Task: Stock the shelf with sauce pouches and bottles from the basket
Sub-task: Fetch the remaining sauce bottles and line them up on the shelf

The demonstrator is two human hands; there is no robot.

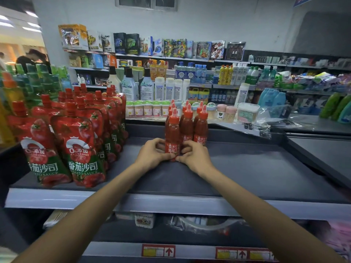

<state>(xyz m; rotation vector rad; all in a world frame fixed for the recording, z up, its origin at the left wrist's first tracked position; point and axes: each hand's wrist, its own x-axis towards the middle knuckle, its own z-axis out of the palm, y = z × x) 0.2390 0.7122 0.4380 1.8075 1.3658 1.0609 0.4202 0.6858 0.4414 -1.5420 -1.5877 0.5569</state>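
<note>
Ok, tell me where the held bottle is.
Head view, centre: the ketchup bottle stands on the grey shelf between the left hand and right hand, fronting the other bottles, right of the tomato pouches.

In your grip the front ketchup bottle (pixel 172 135) stands upright on the dark shelf (pixel 247 168), red nozzle cap up, label facing you. Just behind and right of the grip, matching bottles (pixel 201 128) cluster, touching. Well left of it, red tomato sauce pouches (pixel 79 141) stand in rows, spouts up.
</note>
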